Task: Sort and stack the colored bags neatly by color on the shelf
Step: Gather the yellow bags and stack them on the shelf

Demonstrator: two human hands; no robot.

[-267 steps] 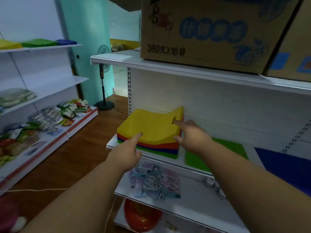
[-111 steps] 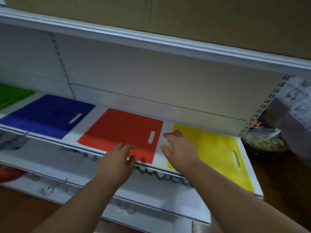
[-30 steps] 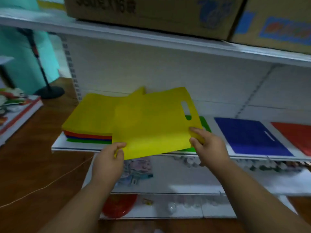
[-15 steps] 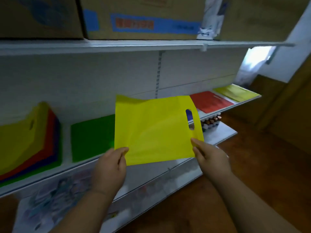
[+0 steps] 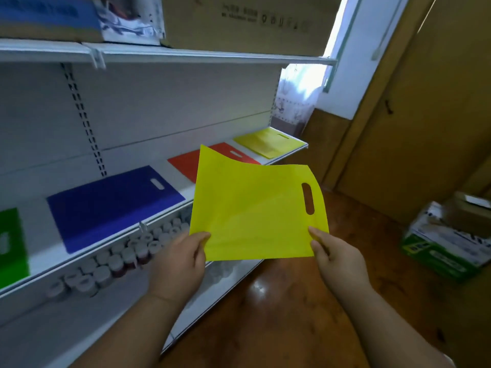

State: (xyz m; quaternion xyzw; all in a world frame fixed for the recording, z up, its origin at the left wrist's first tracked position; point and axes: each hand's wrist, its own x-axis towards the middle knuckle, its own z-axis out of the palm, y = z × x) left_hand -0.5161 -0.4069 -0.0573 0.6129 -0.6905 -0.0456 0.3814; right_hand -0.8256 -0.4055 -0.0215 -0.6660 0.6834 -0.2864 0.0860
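I hold a yellow bag (image 5: pixel 255 211) with a cut-out handle in front of the shelf (image 5: pixel 111 235). My left hand (image 5: pixel 180 264) pinches its lower left corner and my right hand (image 5: pixel 337 258) pinches its lower right corner. Flat on the shelf lie a green bag (image 5: pixel 10 248) at the far left, a blue bag (image 5: pixel 111 205), a red bag (image 5: pixel 186 163) partly hidden behind the held one, and a yellow bag (image 5: pixel 268 142) at the far right end.
Cardboard boxes (image 5: pixel 239 19) sit on the shelf above. Small jars (image 5: pixel 119 258) line the shelf below. A wooden door (image 5: pixel 425 115) stands to the right, with boxes (image 5: pixel 449 240) on the wooden floor beside it.
I have moved right along the shelf with the yellow bag in both hands. The mixed pile at the left is out of view, and the far yellow bag is nearer.
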